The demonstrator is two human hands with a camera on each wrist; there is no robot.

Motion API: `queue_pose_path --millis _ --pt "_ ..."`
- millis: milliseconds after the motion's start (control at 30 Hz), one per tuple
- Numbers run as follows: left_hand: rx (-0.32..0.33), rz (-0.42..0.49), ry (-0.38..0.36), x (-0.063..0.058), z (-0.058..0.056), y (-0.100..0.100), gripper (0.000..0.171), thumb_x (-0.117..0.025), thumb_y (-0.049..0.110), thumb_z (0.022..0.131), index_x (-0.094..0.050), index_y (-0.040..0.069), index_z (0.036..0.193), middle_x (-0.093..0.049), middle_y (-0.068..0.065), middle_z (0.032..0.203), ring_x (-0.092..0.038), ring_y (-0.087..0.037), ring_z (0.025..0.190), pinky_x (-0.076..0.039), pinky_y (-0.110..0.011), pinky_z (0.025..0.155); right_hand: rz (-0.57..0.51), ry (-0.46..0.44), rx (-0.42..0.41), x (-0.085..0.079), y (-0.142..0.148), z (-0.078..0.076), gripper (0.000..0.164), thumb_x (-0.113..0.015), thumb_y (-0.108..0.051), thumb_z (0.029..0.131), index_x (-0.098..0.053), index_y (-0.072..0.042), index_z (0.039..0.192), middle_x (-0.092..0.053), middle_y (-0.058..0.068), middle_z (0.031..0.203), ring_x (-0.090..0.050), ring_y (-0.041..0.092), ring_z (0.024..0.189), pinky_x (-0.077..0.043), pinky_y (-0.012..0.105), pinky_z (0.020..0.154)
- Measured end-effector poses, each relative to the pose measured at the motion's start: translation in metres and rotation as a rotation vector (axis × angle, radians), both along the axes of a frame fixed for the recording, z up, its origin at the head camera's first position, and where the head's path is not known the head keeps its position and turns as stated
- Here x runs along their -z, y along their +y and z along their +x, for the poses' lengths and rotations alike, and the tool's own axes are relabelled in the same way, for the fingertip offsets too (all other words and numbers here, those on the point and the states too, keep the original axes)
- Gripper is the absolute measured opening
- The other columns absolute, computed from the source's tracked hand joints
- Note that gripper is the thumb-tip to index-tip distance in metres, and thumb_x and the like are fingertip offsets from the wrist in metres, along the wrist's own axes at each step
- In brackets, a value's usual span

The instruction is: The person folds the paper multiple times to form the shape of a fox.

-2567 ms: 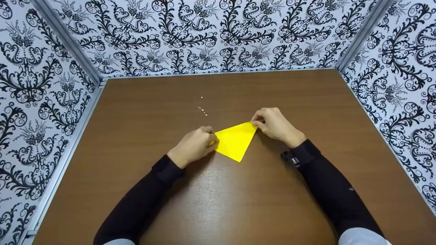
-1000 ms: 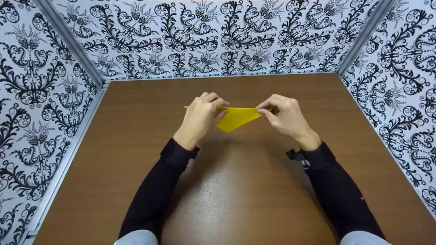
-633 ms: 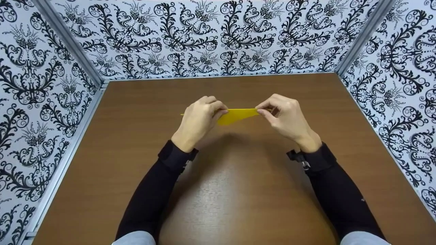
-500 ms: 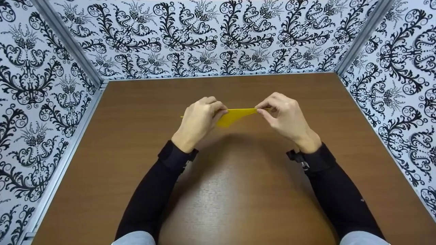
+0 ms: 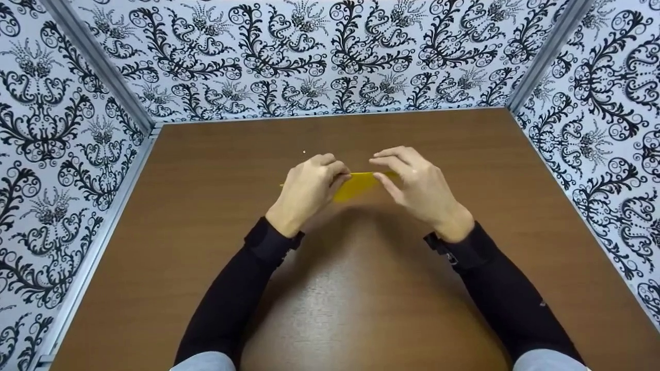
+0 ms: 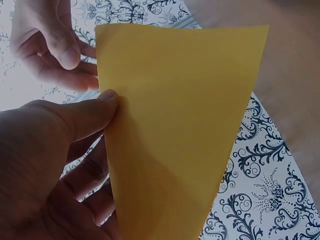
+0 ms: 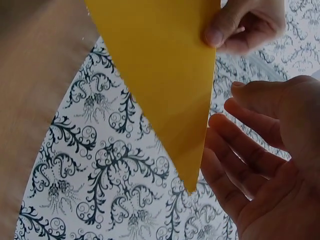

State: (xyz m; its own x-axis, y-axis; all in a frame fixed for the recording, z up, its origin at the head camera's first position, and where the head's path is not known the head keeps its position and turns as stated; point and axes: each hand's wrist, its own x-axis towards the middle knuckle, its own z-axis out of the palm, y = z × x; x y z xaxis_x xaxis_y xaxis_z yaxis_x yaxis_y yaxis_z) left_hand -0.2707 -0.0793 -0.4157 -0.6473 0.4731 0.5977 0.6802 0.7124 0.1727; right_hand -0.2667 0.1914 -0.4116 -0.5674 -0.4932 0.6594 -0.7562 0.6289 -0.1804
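Note:
A yellow sheet of paper (image 5: 356,188), held above the table, has a straight top edge and a point hanging below it. My left hand (image 5: 309,191) pinches that edge, the thumb lying on the near face in the left wrist view, where the paper (image 6: 180,110) spreads wide. My right hand (image 5: 420,190) is at the paper's right end with thumb and fingers apart. In the right wrist view the paper (image 7: 160,75) narrows to a tip beside the right hand (image 7: 260,165); its fingertips lie close to the edge, and whether they touch cannot be told.
The brown wooden table (image 5: 371,288) lies beneath both hands. A tiny white speck (image 5: 304,152) shows behind the left hand. Patterned black and white walls (image 5: 289,56) close in the back and both sides, joined by grey metal posts (image 5: 546,56).
Earlier the yellow paper was lower and broad to view; both hands raised it and turned it edge-up. Since half a second ago, my right thumb and fingers have parted and released it.

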Motion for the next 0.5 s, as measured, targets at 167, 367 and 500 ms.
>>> queue_pose_path --millis 167,367,500 --pt "0.012 -0.02 0.025 0.0 0.005 0.005 0.014 -0.08 0.023 0.113 -0.088 0.012 0.11 -0.078 -0.004 0.097 -0.08 -0.026 0.091 -0.072 -0.042 0.08 0.043 0.043 -0.021 0.006 -0.01 0.002 0.025 -0.083 -0.015 0.11 -0.082 -0.005 0.134 -0.082 0.014 0.13 -0.079 0.033 0.121 -0.069 0.045 0.105" --pt "0.017 -0.034 0.044 0.001 0.009 0.009 0.014 -0.08 0.025 0.113 -0.086 0.014 0.106 -0.073 -0.005 0.093 -0.077 -0.024 0.089 -0.071 -0.041 0.077 0.05 0.066 -0.041 0.014 -0.016 0.002 0.019 -0.084 -0.011 0.109 -0.085 -0.005 0.127 -0.084 0.012 0.119 -0.08 0.031 0.11 -0.071 0.044 0.096" --pt "0.027 -0.037 0.045 0.001 0.011 0.011 0.014 -0.082 0.024 0.112 -0.086 0.013 0.106 -0.073 -0.005 0.093 -0.077 -0.024 0.088 -0.07 -0.041 0.075 0.037 0.082 -0.044 0.017 -0.018 0.003 0.015 -0.086 -0.01 0.107 -0.086 -0.006 0.121 -0.084 0.011 0.113 -0.08 0.03 0.104 -0.071 0.042 0.091"
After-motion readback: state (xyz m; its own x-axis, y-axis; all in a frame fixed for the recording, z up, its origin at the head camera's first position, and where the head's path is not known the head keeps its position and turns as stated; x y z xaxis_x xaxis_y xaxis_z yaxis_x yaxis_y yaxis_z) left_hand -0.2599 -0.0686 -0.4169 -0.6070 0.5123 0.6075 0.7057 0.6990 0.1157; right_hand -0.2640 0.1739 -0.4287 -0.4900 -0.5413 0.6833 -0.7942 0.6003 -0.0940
